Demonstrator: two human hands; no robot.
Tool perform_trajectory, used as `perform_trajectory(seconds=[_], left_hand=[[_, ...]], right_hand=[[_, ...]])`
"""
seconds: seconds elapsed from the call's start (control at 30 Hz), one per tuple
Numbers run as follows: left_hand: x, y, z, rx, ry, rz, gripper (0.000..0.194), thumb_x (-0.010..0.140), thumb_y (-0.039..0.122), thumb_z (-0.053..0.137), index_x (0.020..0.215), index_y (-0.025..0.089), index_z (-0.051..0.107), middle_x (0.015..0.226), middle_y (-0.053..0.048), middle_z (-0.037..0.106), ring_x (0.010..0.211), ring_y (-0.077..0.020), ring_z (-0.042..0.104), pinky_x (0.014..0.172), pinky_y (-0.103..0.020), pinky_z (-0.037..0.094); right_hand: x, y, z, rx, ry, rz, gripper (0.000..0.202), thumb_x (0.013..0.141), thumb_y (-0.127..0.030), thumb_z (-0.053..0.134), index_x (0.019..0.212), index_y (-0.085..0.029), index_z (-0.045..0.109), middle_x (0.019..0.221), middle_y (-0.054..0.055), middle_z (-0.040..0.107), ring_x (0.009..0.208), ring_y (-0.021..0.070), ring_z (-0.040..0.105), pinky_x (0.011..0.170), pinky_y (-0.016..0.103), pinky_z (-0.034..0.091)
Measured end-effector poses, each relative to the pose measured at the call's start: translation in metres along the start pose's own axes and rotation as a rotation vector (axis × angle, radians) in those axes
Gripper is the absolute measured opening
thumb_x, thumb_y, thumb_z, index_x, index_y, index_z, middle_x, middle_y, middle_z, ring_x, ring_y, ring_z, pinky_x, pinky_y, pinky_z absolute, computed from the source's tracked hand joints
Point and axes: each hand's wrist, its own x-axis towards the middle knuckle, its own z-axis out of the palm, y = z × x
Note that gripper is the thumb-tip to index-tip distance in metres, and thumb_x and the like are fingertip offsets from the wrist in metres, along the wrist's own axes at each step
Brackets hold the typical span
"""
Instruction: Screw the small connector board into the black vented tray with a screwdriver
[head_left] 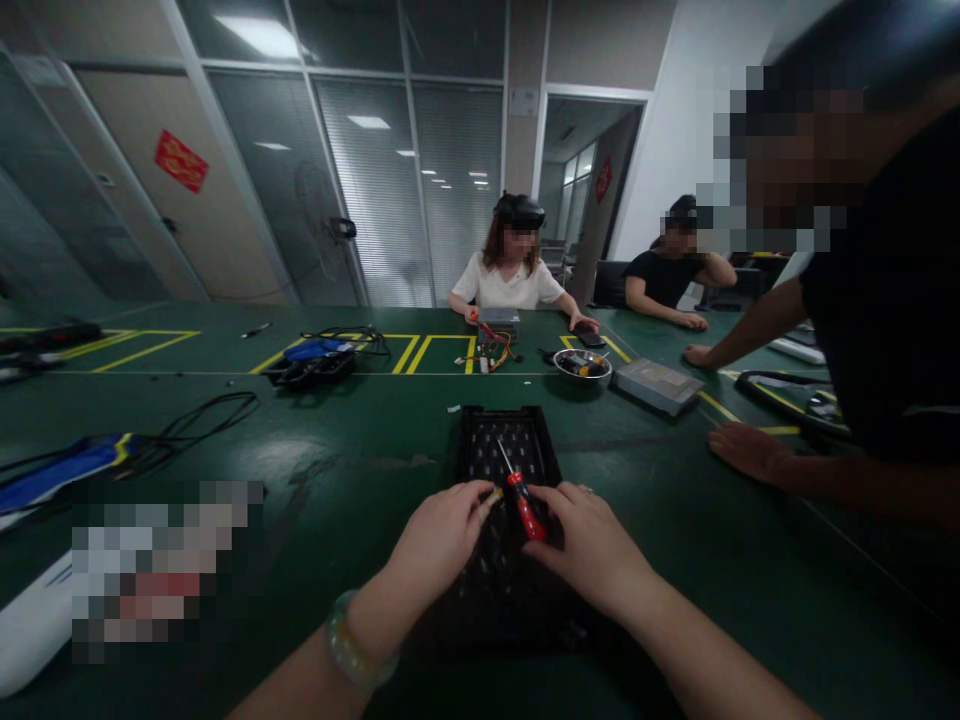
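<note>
A red and black screwdriver rests in the fingers of my right hand, its thin shaft tilted up and to the left. Between the thumb and fingertips of my left hand is a small yellowish piece, too small to name. Both hands are over a black plastic tray with a studded or perforated bottom. My wrists hide much of its near part, where a few small items seem to lie. A pale beaded bracelet circles my left wrist.
Ahead stand a metal bowl of small parts and a flat grey metal case. Opposite, a person handles a metal box with coloured wires. Another person leans in from the right, hands on the table. Cables lie left.
</note>
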Motion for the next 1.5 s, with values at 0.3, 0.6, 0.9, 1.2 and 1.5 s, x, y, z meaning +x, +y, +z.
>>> perform_trajectory(seconds=[0.3,0.6,0.9,1.2,1.5], left_hand=[[0.0,0.001,-0.002,0.005,-0.008,0.015,0.037,0.098,0.025,0.038,0.128,0.022,0.06,0.127,-0.007,0.066,0.114,-0.0212,0.062,0.102,-0.038,0.045],[0.001,-0.001,0.0,-0.122,0.023,-0.017,0.039,0.099,0.028,0.036,0.13,0.02,0.059,0.132,-0.007,0.063,0.121,-0.0207,0.059,0.107,-0.036,0.042],[0.006,-0.013,-0.007,-0.253,0.084,-0.1,0.036,0.099,0.033,0.039,0.126,0.03,0.062,0.121,-0.001,0.069,0.11,-0.0216,0.062,0.099,-0.036,0.045],[0.006,-0.016,-0.011,-0.365,0.082,-0.11,0.034,0.099,0.037,0.039,0.123,0.029,0.061,0.123,-0.001,0.066,0.11,-0.0192,0.061,0.1,-0.035,0.045],[0.003,-0.01,-0.014,-0.382,0.005,-0.097,0.034,0.098,0.037,0.041,0.125,0.027,0.059,0.114,-0.003,0.067,0.099,-0.0187,0.062,0.088,-0.033,0.047]], right_hand=[[0.001,0.0,0.002,-0.025,-0.016,-0.059,0.058,0.085,-0.032,0.063,0.142,-0.026,0.052,0.114,0.007,0.068,0.104,0.0246,0.057,0.1,0.04,0.039],[0.001,0.0,0.0,-0.031,-0.02,-0.081,0.046,0.089,-0.033,0.058,0.135,-0.031,0.059,0.101,0.005,0.066,0.094,0.021,0.057,0.096,0.038,0.04],[0.005,0.003,0.001,0.021,0.017,-0.061,0.04,0.096,-0.032,0.048,0.135,-0.035,0.059,0.091,0.003,0.062,0.087,0.0195,0.058,0.087,0.036,0.043],[0.008,0.004,0.004,-0.021,0.018,-0.074,0.04,0.094,-0.031,0.052,0.133,-0.035,0.06,0.094,0.004,0.061,0.091,0.0208,0.057,0.094,0.041,0.042],[0.014,0.014,0.004,-0.016,0.12,-0.081,0.045,0.089,-0.04,0.065,0.133,-0.033,0.059,0.105,0.005,0.059,0.099,0.0238,0.055,0.089,0.041,0.045]])
